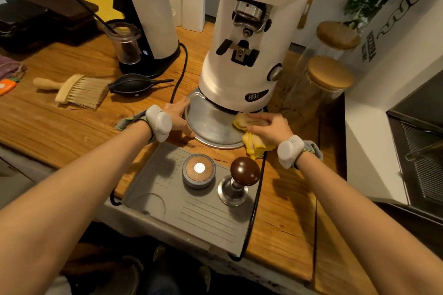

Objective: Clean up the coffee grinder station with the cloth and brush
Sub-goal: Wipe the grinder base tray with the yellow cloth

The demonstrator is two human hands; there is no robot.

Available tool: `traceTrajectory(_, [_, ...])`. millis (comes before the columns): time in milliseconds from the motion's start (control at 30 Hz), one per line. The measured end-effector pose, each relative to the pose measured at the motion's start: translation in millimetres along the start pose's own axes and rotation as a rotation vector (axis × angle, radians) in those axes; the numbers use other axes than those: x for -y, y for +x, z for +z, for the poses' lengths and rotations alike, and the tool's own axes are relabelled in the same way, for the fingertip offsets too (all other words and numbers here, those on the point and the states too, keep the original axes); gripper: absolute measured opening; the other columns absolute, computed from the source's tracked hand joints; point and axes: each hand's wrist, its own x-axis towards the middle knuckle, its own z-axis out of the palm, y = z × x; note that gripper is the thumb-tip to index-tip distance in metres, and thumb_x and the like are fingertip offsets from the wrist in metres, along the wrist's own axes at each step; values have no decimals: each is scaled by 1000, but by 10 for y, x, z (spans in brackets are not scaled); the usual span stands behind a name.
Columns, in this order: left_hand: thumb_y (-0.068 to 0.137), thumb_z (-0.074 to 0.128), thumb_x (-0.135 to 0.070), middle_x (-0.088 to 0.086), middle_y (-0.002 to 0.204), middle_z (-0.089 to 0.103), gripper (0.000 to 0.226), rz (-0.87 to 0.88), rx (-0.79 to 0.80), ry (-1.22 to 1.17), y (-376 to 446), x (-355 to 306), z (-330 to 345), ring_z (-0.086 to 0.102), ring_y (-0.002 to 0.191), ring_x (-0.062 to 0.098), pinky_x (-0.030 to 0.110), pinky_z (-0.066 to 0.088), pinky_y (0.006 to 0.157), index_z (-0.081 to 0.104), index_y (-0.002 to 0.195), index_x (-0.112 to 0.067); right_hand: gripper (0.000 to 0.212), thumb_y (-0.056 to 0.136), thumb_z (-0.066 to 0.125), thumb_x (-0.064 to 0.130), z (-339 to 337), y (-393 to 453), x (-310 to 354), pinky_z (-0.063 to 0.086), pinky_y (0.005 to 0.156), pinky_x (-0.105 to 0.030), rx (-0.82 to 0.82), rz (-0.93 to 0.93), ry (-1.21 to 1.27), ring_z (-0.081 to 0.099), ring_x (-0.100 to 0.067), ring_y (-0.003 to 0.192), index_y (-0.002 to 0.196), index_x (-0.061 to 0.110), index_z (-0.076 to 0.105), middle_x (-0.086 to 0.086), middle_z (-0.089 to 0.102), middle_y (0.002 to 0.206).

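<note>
The grinder (242,55) has a glossy white plastic shell above a smooth, brushed metal tray (211,124). A soft yellow cloth (251,141) lies on it. The counter (60,117) is grained wood, like the brush (72,90) handle.

Warm dim light w/ soft shadows, glare on metal tray (211,124), fisheye bending at edges.

Desk (60,117): warm brown wood planks, visible grain, front edge over a pale worn base. White wall panel (393,38), right: black line drawing and lettering. Behind it: leafy green picture or plants, too blurred to tell which. Dark machine (417,165), far right, slotted metal grille. Dark boxes (43,21), far left. Floor below: dim, indistinct. Light: warm, indoor, soft shadows.
</note>
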Motion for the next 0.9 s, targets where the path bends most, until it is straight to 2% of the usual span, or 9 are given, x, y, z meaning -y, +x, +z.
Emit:
traceTrajectory(100, [76, 75, -22, 1, 160, 8, 103, -9, 28, 60, -29, 6, -15, 9, 144, 33, 48, 14, 115, 4, 151, -25, 42, 76, 76, 20, 45, -40, 21, 36, 103, -25, 70, -14, -5, 51, -17, 122, 116, 23, 68, 0, 61, 130])
traceTrajectory(167, [77, 74, -24, 2, 160, 7, 103, -21, 38, 100, -54, 20, -24, 8, 145, 32, 46, 13, 116, 3, 151, -23, 41, 75, 76, 18, 71, -77, 33, 40, 97, -24, 83, -15, 59, 53, -15, 117, 115, 23, 68, -1, 61, 129])
traceTrajectory(267, [76, 75, -26, 3, 160, 5, 105, -55, 64, 139, -83, 67, -59, 7, 145, 31, 46, 13, 117, 3, 151, -20, 40, 74, 77, 15, 91, -122, 39, 42, 83, -14, 133, -26, 134, 55, -12, 112, 113, 20, 69, 4, 64, 116])
traceTrajectory(367, [73, 77, -28, 5, 158, 8, 108, -72, 90, 163, -109, 63, -93, 10, 144, 31, 47, 18, 115, 4, 151, -22, 36, 74, 77, 15, 85, -131, 56, 46, 95, -27, 187, -24, 141, 56, -16, 114, 109, 21, 71, 1, 65, 118])
traceTrajectory(467, [71, 77, -37, 2, 160, -4, 114, -93, 93, 208, -124, 14, -72, 1, 145, 35, 50, 13, 116, -3, 151, -26, 32, 74, 76, 14, 64, -125, 84, 48, 95, -31, 232, -17, 154, 59, -17, 109, 105, 21, 72, 1, 66, 111])
traceTrajectory(533, [71, 76, -39, 1, 160, -8, 116, -101, 95, 251, -127, -13, -45, -3, 145, 35, 49, 11, 117, -7, 151, -26, 32, 75, 75, 9, 50, -105, 91, 49, 94, -31, 151, -22, 231, 60, -16, 105, 105, 16, 71, 1, 67, 107])
traceTrajectory(667, [72, 76, -40, 0, 160, -6, 116, -109, 102, 256, -139, 4, -57, -1, 145, 33, 46, 11, 117, -8, 150, -24, 34, 70, 76, 2, 28, -27, 67, 43, 83, -21, -158, 17, 289, 59, -13, 99, 103, 10, 73, -3, 67, 102])
traceTrajectory(800, [71, 76, -41, -1, 160, -9, 117, -111, 102, 254, -143, 26, -46, -2, 146, 33, 46, 11, 117, -9, 150, -24, 32, 71, 73, 1, 94, 5, 58, 40, 69, -4, -154, 36, 261, 57, -10, 95, 102, 11, 74, -2, 68, 101])
traceTrajectory(900, [73, 75, -39, 1, 160, -8, 113, -99, 84, 259, -182, 7, -45, 1, 145, 33, 43, 11, 117, -6, 151, -23, 33, 73, 73, 1, 209, 25, 143, 44, 79, -12, -23, 2, 295, 58, -11, 96, 104, 11, 73, 0, 67, 102])
